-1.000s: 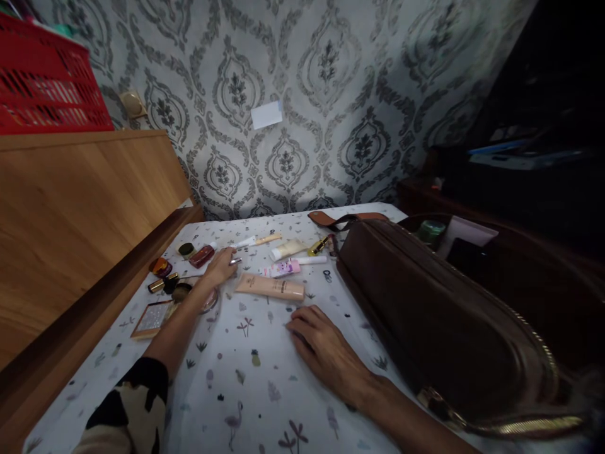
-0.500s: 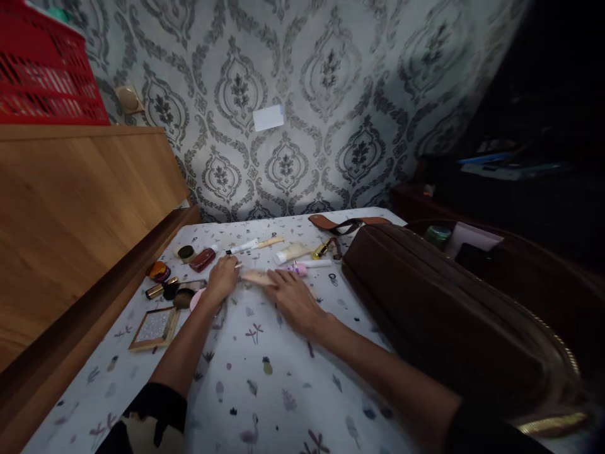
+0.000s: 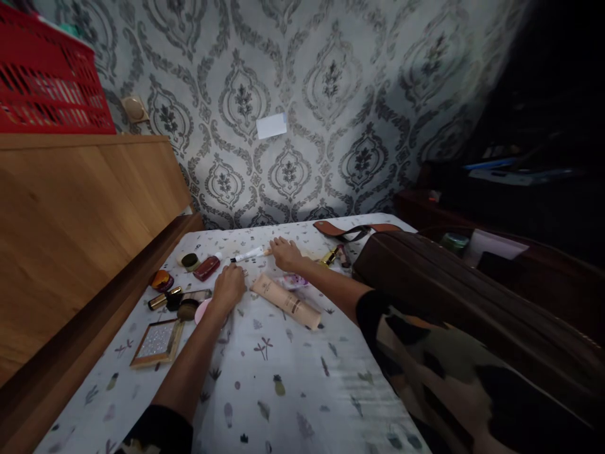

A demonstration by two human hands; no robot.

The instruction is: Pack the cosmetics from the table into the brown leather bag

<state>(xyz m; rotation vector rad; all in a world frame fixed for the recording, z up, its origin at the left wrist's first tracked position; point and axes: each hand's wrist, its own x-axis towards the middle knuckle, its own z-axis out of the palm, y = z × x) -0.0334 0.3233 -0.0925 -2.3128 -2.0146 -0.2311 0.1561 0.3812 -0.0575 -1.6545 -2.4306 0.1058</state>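
My right hand (image 3: 287, 254) reaches to the back of the table, its fingers bent over a slim beige tube (image 3: 267, 251) that they partly hide. Beside that tube lies a white tube with a black cap (image 3: 247, 255). A large beige squeeze tube (image 3: 287, 301) lies slanted below my right hand, apart from it, with a purple-and-white packet (image 3: 293, 281) just behind it. My left hand (image 3: 229, 287) rests on the table with curled fingers; what they hold is hidden. A pink round item (image 3: 203, 310) is partly covered by my left wrist.
Left stand a dark red bottle (image 3: 207, 268), a green-lidded jar (image 3: 190, 261), an orange-topped jar (image 3: 162, 280), a gold-and-black lipstick (image 3: 164, 298) and a framed glitter palette (image 3: 157, 342). A brown bag (image 3: 425, 284) stands right, its strap (image 3: 338, 231) behind. A gold tube (image 3: 329, 256) lies near the bag.
My right hand has let go of the large beige tube, which now lies in front, and has moved back to the slim beige tube. My left hand stays almost in place.
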